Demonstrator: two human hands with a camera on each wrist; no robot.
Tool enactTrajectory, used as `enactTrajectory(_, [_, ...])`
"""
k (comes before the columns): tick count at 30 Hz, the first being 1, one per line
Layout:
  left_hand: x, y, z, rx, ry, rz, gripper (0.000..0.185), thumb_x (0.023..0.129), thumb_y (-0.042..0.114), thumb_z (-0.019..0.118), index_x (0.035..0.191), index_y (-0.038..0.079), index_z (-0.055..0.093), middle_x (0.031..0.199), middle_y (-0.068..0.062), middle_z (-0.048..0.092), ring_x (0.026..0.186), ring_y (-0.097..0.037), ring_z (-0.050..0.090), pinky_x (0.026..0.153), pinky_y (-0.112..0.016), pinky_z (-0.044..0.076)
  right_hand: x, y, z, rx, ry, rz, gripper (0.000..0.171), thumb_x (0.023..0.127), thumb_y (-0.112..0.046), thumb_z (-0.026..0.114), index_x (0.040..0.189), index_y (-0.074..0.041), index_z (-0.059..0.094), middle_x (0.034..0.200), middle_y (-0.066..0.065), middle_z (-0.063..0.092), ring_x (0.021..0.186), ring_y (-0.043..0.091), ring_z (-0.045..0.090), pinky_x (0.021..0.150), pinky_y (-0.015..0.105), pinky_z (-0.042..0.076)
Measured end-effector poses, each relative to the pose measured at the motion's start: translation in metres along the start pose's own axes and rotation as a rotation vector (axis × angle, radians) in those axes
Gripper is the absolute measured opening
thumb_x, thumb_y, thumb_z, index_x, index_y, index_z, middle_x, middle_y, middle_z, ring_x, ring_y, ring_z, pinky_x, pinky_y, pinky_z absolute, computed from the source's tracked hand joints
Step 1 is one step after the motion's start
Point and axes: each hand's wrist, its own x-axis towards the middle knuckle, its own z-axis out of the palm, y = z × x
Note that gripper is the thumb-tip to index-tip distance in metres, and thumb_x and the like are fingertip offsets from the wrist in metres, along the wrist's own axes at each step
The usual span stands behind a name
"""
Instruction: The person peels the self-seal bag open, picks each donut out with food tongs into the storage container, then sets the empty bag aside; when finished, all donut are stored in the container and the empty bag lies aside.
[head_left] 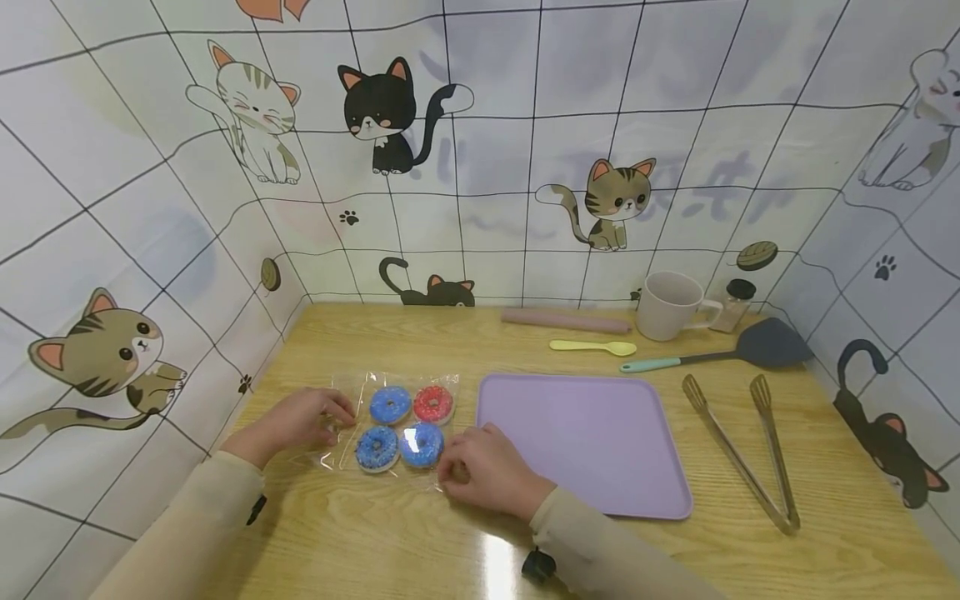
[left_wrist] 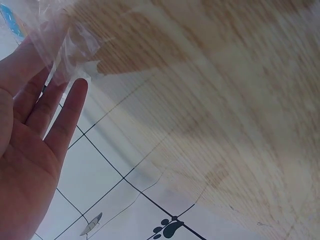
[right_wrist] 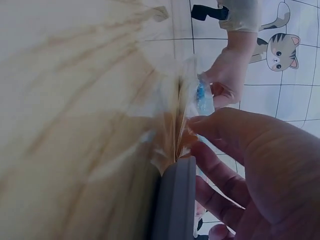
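A clear plastic bag (head_left: 375, 383) of doughnuts lies on the table, three with blue icing (head_left: 381, 410) and one with red icing (head_left: 422, 410). My left hand (head_left: 309, 418) pinches the left end of the bag; the left wrist view shows crinkled film (left_wrist: 80, 47) between thumb and fingers, with other fingers stretched out. At the lower right corner, my right hand (head_left: 487, 471) pinches the film between thumb and forefinger, close to the purple tray (head_left: 585, 442). From the right wrist, the bag appears edge-on beyond the tray's rim (right_wrist: 177, 200).
Metal tongs (head_left: 738, 462) lie spread to the right of the tray. Behind it are a yellow spoon (head_left: 592, 347), a spatula (head_left: 712, 357), a pink rod (head_left: 566, 321), a mug (head_left: 667, 308) and a black-capped jar (head_left: 733, 308). Cat-patterned walls (head_left: 495, 225) surround the table (head_left: 360, 533).
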Motion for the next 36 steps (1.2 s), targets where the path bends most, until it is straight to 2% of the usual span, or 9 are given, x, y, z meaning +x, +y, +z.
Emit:
enactTrajectory(5, [-0.0003,0.0005,-0.0005,0.008,-0.003,0.004,0.03,0.078,0.005,0.088,0.108,0.012,0.082,0.118,-0.001,0.072,0.109,-0.029,0.069,0.094,-0.048,0.057,0.0025,0.0002,0.0018,0.047,-0.011,-0.017,0.027,0.085,-0.041,0.082,0.111,-0.035,0.076,0.098,-0.021,0.064,0.088,-0.001,0.055,0.082,0.023,0.038])
enactTrajectory(8, [0.0001,0.0002,-0.0005,0.018,-0.003,0.017,0.03,0.078,0.006,0.088,0.108,0.012,0.082,0.118,-0.001,0.072,0.108,-0.03,0.069,0.093,-0.049,0.057,0.0035,-0.0013,0.0019,0.046,-0.022,-0.013,0.034,0.083,-0.046,0.083,0.115,-0.035,0.076,0.103,-0.019,0.065,0.093,-0.001,0.057,0.083,0.023,0.039])
enactTrajectory(14, [0.001,0.0004,-0.0001,0.019,-0.006,0.011,0.031,0.078,0.005,0.088,0.107,0.012,0.083,0.117,0.0,0.072,0.108,-0.029,0.069,0.093,-0.048,0.057,0.0055,-0.0027,0.0011,0.045,-0.019,-0.012,0.027,0.083,-0.041,0.083,0.109,-0.035,0.077,0.095,-0.02,0.062,0.087,-0.001,0.057,0.08,0.022,0.038])
enactTrajectory(23, [-0.0008,0.0014,0.0,0.014,0.004,0.0,0.031,0.078,0.003,0.088,0.108,0.012,0.082,0.118,-0.001,0.073,0.107,-0.028,0.07,0.091,-0.046,0.058,0.0069,-0.0053,0.0014,0.021,-0.013,-0.011,0.005,0.086,-0.036,0.08,0.089,-0.039,0.078,0.09,-0.024,0.06,0.087,-0.002,0.056,0.086,0.024,0.04])
enactTrajectory(31, [-0.0007,0.0017,0.0004,0.014,0.011,0.01,0.03,0.078,0.002,0.087,0.106,0.012,0.083,0.117,-0.001,0.073,0.105,-0.027,0.07,0.09,-0.046,0.058,0.0045,-0.0022,0.001,0.093,-0.038,0.024,0.005,0.091,-0.038,0.076,0.091,-0.033,0.077,0.087,-0.024,0.058,0.08,-0.004,0.049,0.087,0.025,0.039])
enactTrajectory(36, [0.0002,0.001,0.0006,0.04,0.01,0.004,0.032,0.077,0.0,0.086,0.106,0.013,0.083,0.118,0.0,0.072,0.105,-0.025,0.07,0.09,-0.045,0.058,0.0012,-0.0001,-0.0023,0.16,-0.025,0.029,0.004,0.091,-0.034,0.078,0.091,-0.03,0.076,0.088,-0.022,0.06,0.08,-0.003,0.05,0.084,0.025,0.037])
